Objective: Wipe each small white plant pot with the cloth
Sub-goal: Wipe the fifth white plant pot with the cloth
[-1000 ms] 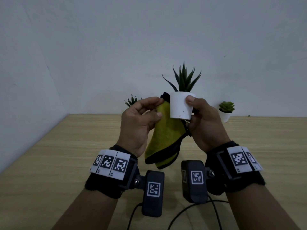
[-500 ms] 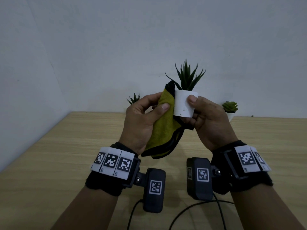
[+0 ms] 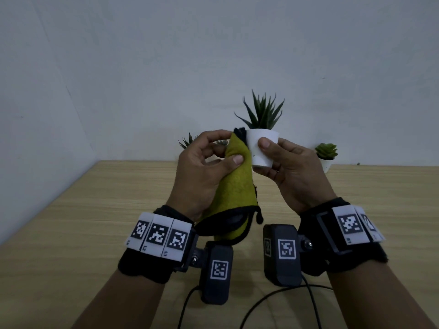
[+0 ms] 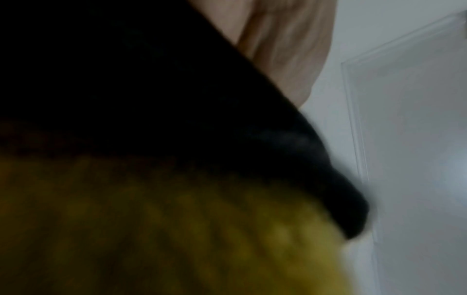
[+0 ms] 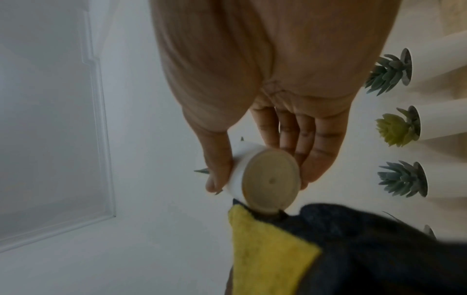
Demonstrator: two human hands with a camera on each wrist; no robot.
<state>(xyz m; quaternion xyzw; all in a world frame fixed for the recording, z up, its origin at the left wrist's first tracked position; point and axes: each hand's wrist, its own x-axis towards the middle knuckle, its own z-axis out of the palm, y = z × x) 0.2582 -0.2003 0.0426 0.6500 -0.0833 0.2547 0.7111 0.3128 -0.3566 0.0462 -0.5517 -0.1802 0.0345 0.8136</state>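
Right hand (image 3: 292, 172) holds a small white plant pot (image 3: 260, 148) up in the air above the wooden table (image 3: 71, 222), thumb on the near wall, other fingers (image 5: 298, 135) wrapped behind it; pot upright in the head view, spiky green plant (image 3: 263, 112) sticking out the top. Right wrist view shows the pot's round tan base (image 5: 270, 179) facing the camera, thumb on 1 side, fingers on the other. Left hand (image 3: 202, 172) grips a yellow cloth (image 3: 235, 186) with black edging, thumb pinching the fabric against the curled fingers; top of the cloth touches the pot's left wall just under the rim, rest hangs down between the 2 wrists. Left wrist view is mostly blurred cloth, yellow and black, nothing else clear. More small white pots with plants stand on the table by the white wall (image 3: 213, 55): 1 with a light green rosette (image 3: 326, 155) to the right of the right hand, 1 with spiky leaves (image 3: 188, 141) partly hidden behind the left hand. Right wrist view shows at least 3 potted succulents (image 5: 401, 177) in a row. Black wrist cameras with tag markers on both wrists, cables trailing down over the table.
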